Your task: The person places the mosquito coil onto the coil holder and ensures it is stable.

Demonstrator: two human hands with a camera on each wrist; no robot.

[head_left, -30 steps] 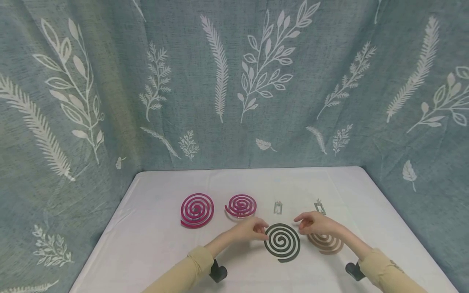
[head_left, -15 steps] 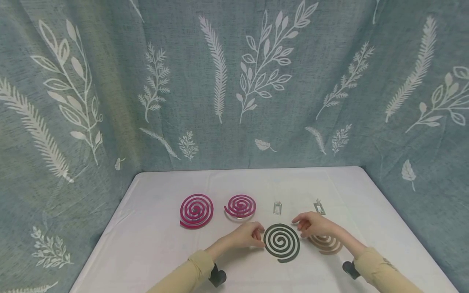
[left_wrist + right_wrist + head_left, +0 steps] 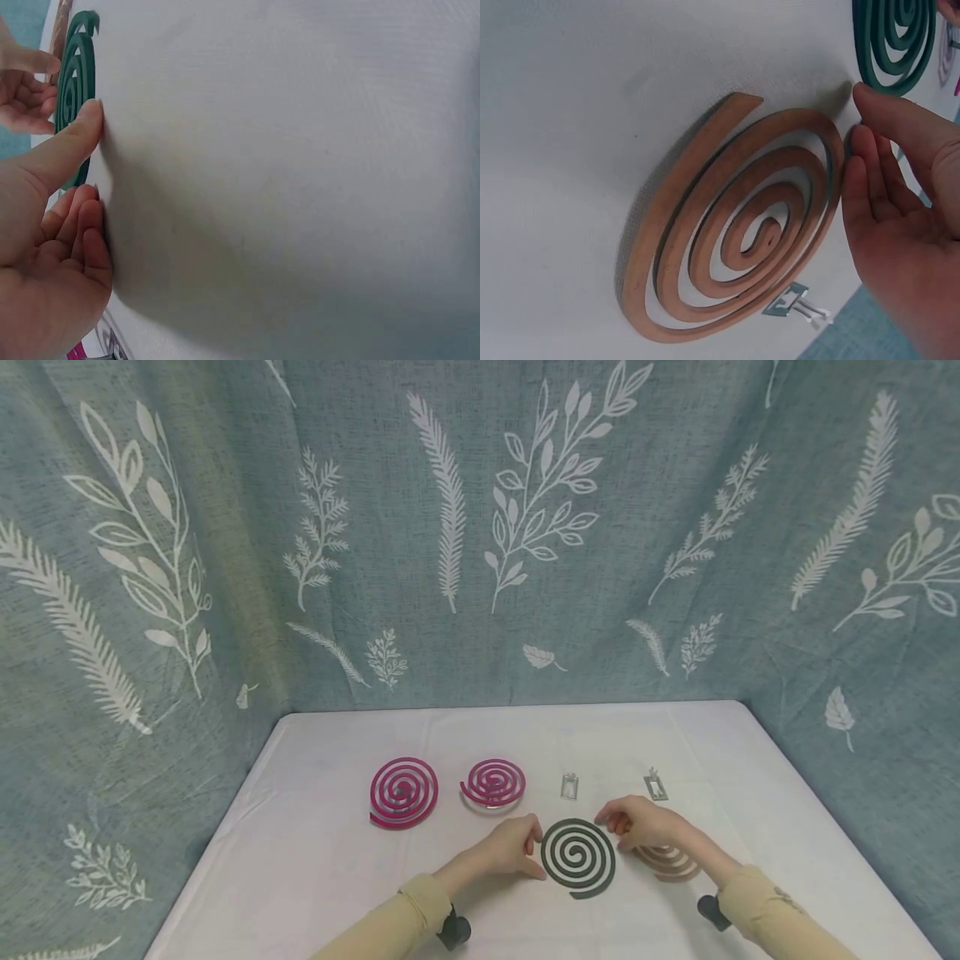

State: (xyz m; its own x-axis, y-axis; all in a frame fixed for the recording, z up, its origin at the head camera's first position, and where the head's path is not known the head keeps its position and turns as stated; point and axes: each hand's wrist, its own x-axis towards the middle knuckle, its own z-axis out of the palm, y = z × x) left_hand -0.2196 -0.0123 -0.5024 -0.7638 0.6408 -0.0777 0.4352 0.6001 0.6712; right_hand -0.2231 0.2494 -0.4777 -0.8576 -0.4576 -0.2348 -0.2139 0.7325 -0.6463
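Observation:
A dark green mosquito coil lies flat on the white table between my two hands. My left hand is at its left edge, and in the left wrist view the thumb reaches over to the coil's side while the other fingers bend loosely. Along the coil's right side is my right hand, its thumb tip close to the green rim. Partly under that hand in the head view, a brown mosquito coil rests on the cloth. Neither hand grips anything.
Two magenta coils, one at the left and another on a small metal support, lie further back. Two small metal coil stands, one upright-looking and one tilted, sit behind the hands. Patterned curtains enclose the white table.
My left hand has drawn slightly down and its thumb has spread from the fingers. My right hand has edged slightly left. The green coil stays in nearly the same place.

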